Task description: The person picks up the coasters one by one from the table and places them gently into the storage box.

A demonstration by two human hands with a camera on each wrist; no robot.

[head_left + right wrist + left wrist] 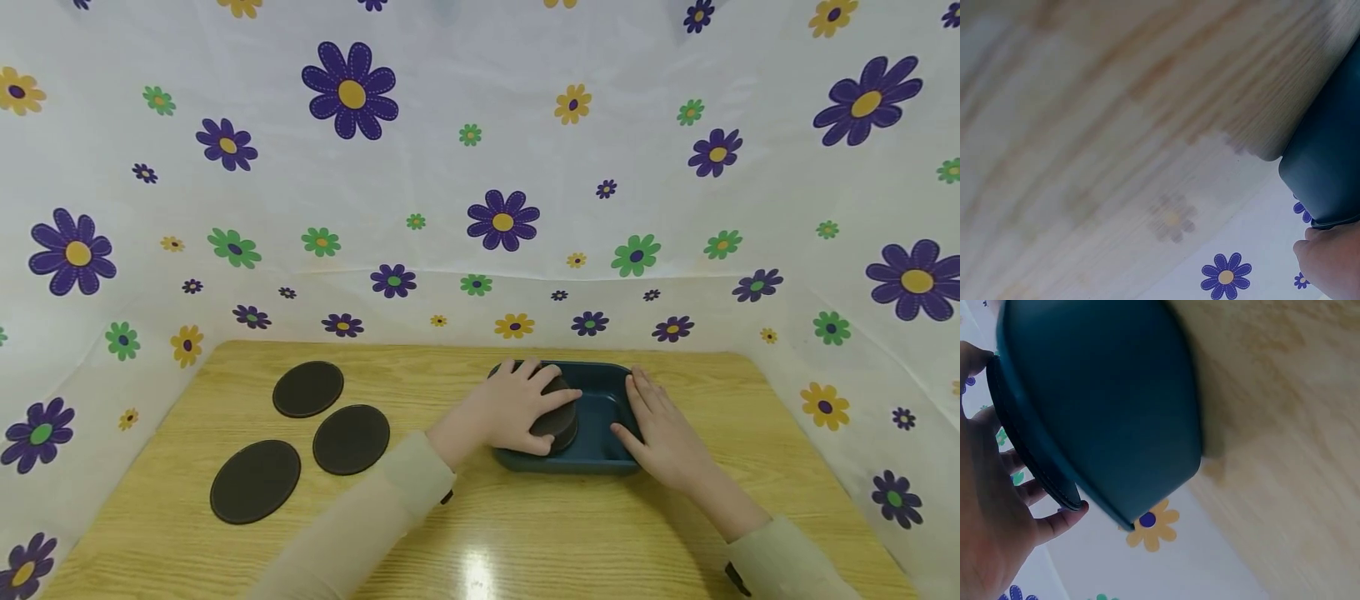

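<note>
A dark blue-green rectangular bin (600, 462) stands on the table. My left hand (517, 408) is over its left part, fingers spread around the edge of a round black coaster (558, 421). In the left wrist view, the thumb and fingers grip the stitched rim of that coaster (1029, 447), which sits tilted at the bin's top edge (1079, 478). Whether it is one coaster or a stack, I cannot tell. At the bin's right end rests my right hand (671, 442), its fingers fairly straight along the rim and the thumb over the inside.
Three round black coasters lie flat at the left of the wooden table: a back one (308, 389), a middle one (351, 439) and a front one (256, 482). A white flowered cloth (420, 167) hangs behind the table and along both sides.
</note>
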